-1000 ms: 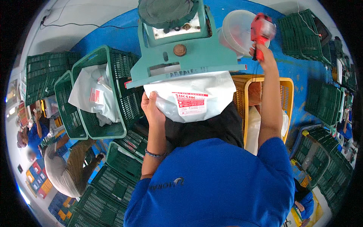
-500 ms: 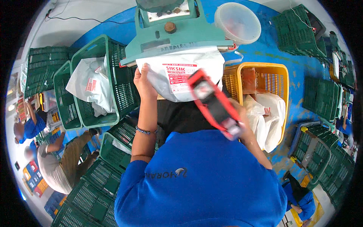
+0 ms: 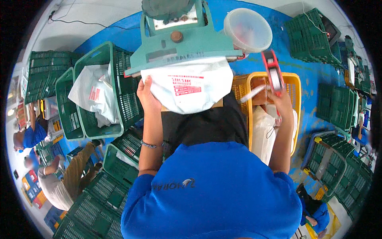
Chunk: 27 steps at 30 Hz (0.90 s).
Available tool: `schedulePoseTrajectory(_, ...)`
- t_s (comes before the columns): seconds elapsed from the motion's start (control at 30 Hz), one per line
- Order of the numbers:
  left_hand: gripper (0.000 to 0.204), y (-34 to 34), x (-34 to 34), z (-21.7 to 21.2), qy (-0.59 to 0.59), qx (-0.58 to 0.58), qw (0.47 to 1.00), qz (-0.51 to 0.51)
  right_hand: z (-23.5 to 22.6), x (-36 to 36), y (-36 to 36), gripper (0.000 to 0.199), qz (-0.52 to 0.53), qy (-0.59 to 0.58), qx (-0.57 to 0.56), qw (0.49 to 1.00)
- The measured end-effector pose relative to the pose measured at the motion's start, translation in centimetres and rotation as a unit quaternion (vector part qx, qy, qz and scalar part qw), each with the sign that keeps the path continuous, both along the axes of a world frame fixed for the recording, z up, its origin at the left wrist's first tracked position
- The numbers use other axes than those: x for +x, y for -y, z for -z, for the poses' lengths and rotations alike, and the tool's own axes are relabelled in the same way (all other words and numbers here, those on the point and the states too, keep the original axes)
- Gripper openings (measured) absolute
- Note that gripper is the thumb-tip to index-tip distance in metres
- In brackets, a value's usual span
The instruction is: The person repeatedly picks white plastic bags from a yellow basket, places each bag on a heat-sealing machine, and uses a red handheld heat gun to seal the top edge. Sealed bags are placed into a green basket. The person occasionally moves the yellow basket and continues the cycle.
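My left hand (image 3: 148, 93) grips the left edge of a white plastic bag (image 3: 199, 97) with red print, thumb on its front. The bag's upper edge lies under the bar of a green bag sealer (image 3: 183, 55). My right hand (image 3: 281, 101), raised over the yellow basket, is closed round a red-and-black handheld tool (image 3: 273, 73) pointing away from me; its exact kind is unclear. A blurred white strip (image 3: 254, 94) lies beside that hand; whether the fingers touch it I cannot tell.
The yellow basket (image 3: 293, 119) on the right holds white bags. A green crate (image 3: 122, 79) on the left contains more white bags. A translucent bucket (image 3: 248, 30) stands beyond the sealer's right end. Stacked green crates (image 3: 99, 199) line the lower left; other people work at both sides.
My right hand has swung from in front of the bag out to the right, taking the red-and-black tool with it. The white strip has moved from the sealer's right end to the yellow basket.
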<state>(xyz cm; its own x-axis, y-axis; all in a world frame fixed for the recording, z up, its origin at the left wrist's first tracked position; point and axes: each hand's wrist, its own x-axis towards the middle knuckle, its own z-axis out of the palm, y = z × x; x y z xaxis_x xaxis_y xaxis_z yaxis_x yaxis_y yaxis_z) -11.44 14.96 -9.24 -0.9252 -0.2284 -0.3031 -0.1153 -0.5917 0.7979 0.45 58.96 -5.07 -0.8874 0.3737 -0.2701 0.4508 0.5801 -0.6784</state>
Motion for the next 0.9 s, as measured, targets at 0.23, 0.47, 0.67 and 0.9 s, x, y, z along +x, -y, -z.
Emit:
schedulePoseTrajectory(0.23, 0.02, 0.1, 0.4, -1.4, -0.013, -0.018, 0.999, 0.037, 9.6, -18.9, -2.4, 0.069, 0.11, 0.056, 0.219, 0.968)
schedulePoseTrajectory(0.47, 0.021, 1.4, 1.4, 0.3, 0.0, -0.04, 0.998, 0.042, 12.2, -22.1, 1.7, 0.072, 0.174, -0.078, 0.209, 0.959)
schedulePoseTrajectory(0.67, 0.058, 1.3, 5.5, 1.9, 0.09, -0.023, 0.985, 0.142, 8.2, -8.8, 9.2, 0.057, 0.163, -0.418, -0.253, 0.857)
schedulePoseTrajectory(0.9, 0.062, -0.4, 10.2, 3.8, -0.006, -0.325, 0.889, 0.323, 8.6, 1.6, 19.7, 0.087, -0.073, -0.192, -0.351, 0.914)
